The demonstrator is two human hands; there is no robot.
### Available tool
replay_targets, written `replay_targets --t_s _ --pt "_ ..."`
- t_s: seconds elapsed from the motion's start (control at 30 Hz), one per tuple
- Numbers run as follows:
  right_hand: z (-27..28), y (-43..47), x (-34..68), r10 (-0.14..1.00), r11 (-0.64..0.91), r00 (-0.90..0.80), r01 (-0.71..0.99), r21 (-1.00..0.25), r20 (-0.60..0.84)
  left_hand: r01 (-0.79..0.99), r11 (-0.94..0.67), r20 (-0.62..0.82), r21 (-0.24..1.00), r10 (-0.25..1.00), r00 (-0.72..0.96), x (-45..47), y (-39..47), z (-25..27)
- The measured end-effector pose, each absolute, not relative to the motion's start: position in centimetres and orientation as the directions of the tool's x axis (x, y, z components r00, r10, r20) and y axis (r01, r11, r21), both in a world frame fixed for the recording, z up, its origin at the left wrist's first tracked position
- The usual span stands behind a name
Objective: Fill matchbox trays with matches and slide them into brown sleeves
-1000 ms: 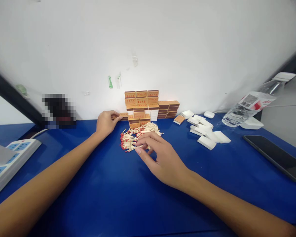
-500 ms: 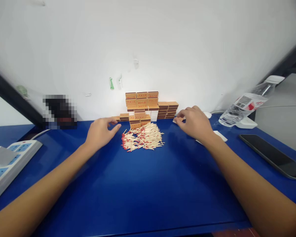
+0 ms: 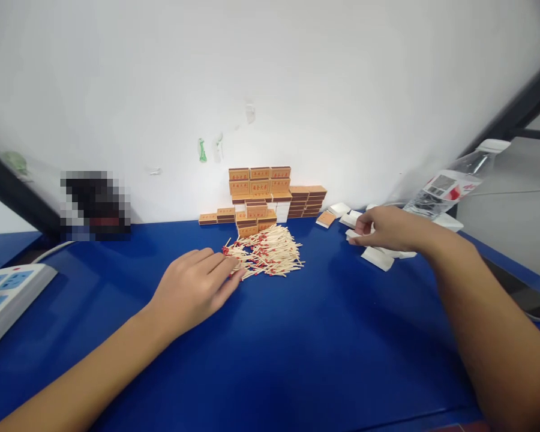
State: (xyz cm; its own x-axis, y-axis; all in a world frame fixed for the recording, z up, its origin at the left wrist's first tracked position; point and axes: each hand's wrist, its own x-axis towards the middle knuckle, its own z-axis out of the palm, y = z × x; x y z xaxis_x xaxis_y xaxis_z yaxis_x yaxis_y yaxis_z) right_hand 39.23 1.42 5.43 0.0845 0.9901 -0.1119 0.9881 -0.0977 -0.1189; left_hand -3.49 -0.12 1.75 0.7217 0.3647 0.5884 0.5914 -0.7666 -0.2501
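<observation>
My left hand [image 3: 202, 285] is at the left edge of a loose pile of red-tipped matches [image 3: 274, 252], its thumb and fingertips closing on some of them. Part of the pile is hidden behind the fingers. On the right, my right hand [image 3: 382, 228] pinches a small white matchbox tray [image 3: 353, 235] between thumb and fingers. Several more white trays [image 3: 378, 259] lie around and beneath that hand. An orange matchbox piece [image 3: 326, 219] lies flat to the left of them. Behind the matches stands a stepped stack of matchboxes [image 3: 260, 187] with orange labels.
Two low matchboxes [image 3: 216, 216] sit left of the stack against the white wall [image 3: 162, 90]. A tilted water bottle [image 3: 450, 186] and a dark phone [image 3: 522, 288] are at the right. A power strip [image 3: 22, 294] lies at the left on the blue table [image 3: 270, 360].
My left hand has moved right and nearer me, from beside the stack onto the matches. My right hand has shifted right, leaving the orange piece and taking hold of a white tray.
</observation>
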Motion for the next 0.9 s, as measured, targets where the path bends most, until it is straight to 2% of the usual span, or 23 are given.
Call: replay_targets --t_s 0.1,0.17,0.27,0.33,0.4,0.5,0.7,0.8,0.9 --pt "6.2 0.6 36.8 0.998 0.015 -0.028 0.976 -0.219 -0.056 0.538 -0.79 0.581 -0.294 0.299 0.757 -2.9 -1.1 2.2" --pt "6.5 -0.7 34.0 0.982 0.163 -0.184 0.934 -0.318 -0.036 0.509 -0.818 0.566 -0.269 0.293 0.77 -2.6 -1.7 2.4" --pt "5.8 -3.3 28.4 0.89 0.405 -0.456 0.791 -0.459 -0.001 0.476 -0.858 0.53 -0.193 0.316 0.786 -2.1 -2.5 2.3" --pt "4.8 -4.7 25.0 0.816 0.514 -0.578 0.698 -0.499 0.032 0.453 -0.882 0.492 -0.132 0.339 0.802 -1.9 -3.0 2.0" --pt "3.9 -5.5 22.9 0.753 0.571 -0.656 0.614 -0.545 0.049 0.449 -0.891 0.451 -0.069 0.374 0.811 -1.7 -3.4 1.8" --pt "3.1 -5.3 22.1 0.755 0.569 -0.647 0.569 -0.594 0.103 0.483 -0.876 0.405 -0.002 0.441 0.801 -1.5 -3.5 1.5" --pt "3.5 -2.9 22.9 0.827 0.535 -0.517 0.605 -0.589 0.22 0.536 -0.843 0.33 0.051 0.521 0.788 -1.3 -3.6 0.7" --pt "3.7 -1.3 21.4 0.802 0.581 -0.558 0.643 -0.5 0.215 0.513 -0.856 0.307 0.059 0.505 0.807 -1.1 -4.0 0.5" --pt "3.6 0.3 19.3 0.762 0.639 -0.618 0.674 -0.37 0.191 0.45 -0.893 0.308 0.015 0.433 0.847 -0.9 -4.5 0.5"
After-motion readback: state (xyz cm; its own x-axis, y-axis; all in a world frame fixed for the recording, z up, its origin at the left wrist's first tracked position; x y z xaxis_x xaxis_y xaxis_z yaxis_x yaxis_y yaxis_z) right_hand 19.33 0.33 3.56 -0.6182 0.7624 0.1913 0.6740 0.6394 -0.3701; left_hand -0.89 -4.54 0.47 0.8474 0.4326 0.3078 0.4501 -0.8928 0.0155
